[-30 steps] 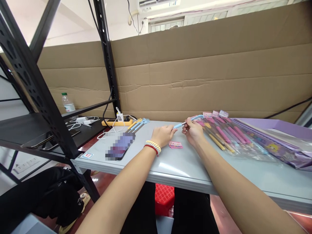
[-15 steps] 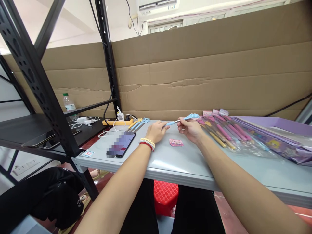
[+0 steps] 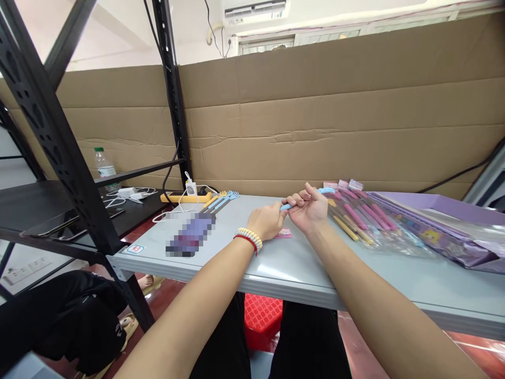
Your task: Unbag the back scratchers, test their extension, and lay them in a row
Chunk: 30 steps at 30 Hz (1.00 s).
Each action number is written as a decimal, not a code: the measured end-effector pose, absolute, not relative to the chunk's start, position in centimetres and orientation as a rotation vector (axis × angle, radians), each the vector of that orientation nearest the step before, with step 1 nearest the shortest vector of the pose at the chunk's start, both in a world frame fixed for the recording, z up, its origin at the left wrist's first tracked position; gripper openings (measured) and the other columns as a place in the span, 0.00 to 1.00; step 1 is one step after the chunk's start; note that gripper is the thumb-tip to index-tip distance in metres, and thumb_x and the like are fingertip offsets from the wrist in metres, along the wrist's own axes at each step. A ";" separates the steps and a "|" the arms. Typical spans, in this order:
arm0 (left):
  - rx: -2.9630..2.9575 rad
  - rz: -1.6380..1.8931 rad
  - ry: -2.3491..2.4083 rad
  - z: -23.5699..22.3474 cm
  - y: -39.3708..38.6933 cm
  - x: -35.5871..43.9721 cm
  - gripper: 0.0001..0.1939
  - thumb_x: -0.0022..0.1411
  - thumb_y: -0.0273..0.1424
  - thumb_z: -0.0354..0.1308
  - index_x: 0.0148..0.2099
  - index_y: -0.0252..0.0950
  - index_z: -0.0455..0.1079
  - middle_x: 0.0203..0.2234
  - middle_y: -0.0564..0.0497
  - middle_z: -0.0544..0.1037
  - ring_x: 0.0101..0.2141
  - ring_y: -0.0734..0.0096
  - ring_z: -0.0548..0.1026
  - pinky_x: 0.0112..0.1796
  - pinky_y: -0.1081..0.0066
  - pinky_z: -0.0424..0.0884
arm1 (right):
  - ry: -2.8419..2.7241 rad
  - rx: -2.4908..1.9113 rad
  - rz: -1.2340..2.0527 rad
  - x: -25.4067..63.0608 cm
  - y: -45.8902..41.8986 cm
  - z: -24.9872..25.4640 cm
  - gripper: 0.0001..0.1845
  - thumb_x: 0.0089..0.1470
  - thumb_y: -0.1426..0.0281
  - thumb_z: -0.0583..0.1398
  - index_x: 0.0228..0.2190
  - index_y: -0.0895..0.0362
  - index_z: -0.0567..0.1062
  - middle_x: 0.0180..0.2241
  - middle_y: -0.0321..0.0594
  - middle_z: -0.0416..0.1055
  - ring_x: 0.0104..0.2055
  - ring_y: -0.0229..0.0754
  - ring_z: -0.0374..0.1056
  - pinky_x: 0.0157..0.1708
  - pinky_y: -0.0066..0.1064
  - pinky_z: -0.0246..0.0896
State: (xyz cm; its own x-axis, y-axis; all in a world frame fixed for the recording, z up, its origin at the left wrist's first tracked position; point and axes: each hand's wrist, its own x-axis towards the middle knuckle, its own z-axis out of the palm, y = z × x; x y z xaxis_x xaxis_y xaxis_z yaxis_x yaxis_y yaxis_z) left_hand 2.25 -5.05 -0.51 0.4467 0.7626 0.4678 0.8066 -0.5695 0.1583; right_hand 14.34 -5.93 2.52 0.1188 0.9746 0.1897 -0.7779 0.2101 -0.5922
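A light blue back scratcher (image 3: 326, 190) is held between my two hands above the table, its head pointing right. My left hand (image 3: 266, 221), a braided band and red cord at its wrist, is closed on the handle end. My right hand (image 3: 308, 209) is turned palm up with its fingers curled over the shaft, hiding the middle of it. Beneath my hands a small pink card (image 3: 284, 233) lies on the table, partly covered by the left hand. Other back scratchers (image 3: 225, 198), blue and yellow, lie to the left behind a blurred-out phone (image 3: 192, 234).
Bagged pink and yellow back scratchers (image 3: 366, 216) lie on the right, beside a purple box (image 3: 414, 201). A yellow power strip (image 3: 185, 197) with cables sits at the back left. Black shelving (image 3: 59, 121) stands left; a person's legs (image 3: 63, 316) show below it.
Both hands have come closer together along the back scratcher. My left hand moved right, now partly over the pink card, and my right hand rolled palm up. The view shifted slightly.
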 end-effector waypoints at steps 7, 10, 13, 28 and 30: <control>-2.776 -0.784 -1.256 0.0 -5.3 1.9 0.19 0.64 0.45 0.45 0.48 0.38 0.64 0.29 0.49 0.77 0.31 0.61 0.75 0.30 0.69 0.65 | -0.587 -0.434 1.257 14.1 -6.1 2.7 0.27 0.44 0.77 0.58 0.15 0.57 0.42 0.08 0.27 0.37 0.12 0.30 0.40 0.16 0.27 0.54; -2.810 -0.760 -1.282 0.1 -5.4 2.0 0.19 0.63 0.45 0.46 0.48 0.39 0.64 0.28 0.49 0.76 0.31 0.61 0.75 0.30 0.69 0.65 | -0.584 -0.476 1.220 14.0 -6.0 2.7 0.27 0.42 0.79 0.58 0.16 0.56 0.41 0.08 0.26 0.36 0.11 0.29 0.39 0.14 0.26 0.52; -2.774 -0.723 -1.384 0.2 -5.7 2.6 0.20 0.64 0.45 0.43 0.48 0.38 0.65 0.29 0.47 0.76 0.32 0.58 0.75 0.31 0.67 0.66 | -0.583 -0.513 1.170 14.0 -5.7 2.6 0.27 0.39 0.81 0.58 0.17 0.56 0.41 0.08 0.25 0.36 0.11 0.28 0.39 0.12 0.25 0.50; -3.172 -1.151 -1.132 0.1 -5.0 3.0 0.15 0.59 0.40 0.53 0.43 0.35 0.66 0.22 0.56 0.69 0.24 0.73 0.66 0.29 0.73 0.61 | -0.559 -0.587 1.042 14.1 -4.7 2.8 0.29 0.31 0.84 0.58 0.21 0.54 0.40 0.08 0.21 0.38 0.08 0.26 0.37 0.08 0.23 0.40; -3.096 -1.170 -1.192 0.2 -5.1 3.2 0.16 0.60 0.41 0.52 0.44 0.35 0.66 0.21 0.56 0.69 0.24 0.72 0.66 0.29 0.73 0.60 | -0.567 -0.572 1.044 14.0 -5.1 3.2 0.29 0.31 0.85 0.57 0.21 0.55 0.40 0.08 0.20 0.38 0.08 0.26 0.36 0.08 0.23 0.38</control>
State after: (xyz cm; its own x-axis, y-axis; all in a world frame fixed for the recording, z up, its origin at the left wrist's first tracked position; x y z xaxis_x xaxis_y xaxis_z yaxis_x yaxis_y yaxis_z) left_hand 3.18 -5.08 0.17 0.5652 0.6977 0.4402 0.4533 -0.7085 0.5409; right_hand 13.98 -5.13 3.17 0.3906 0.9068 0.1588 -0.6270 0.3884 -0.6753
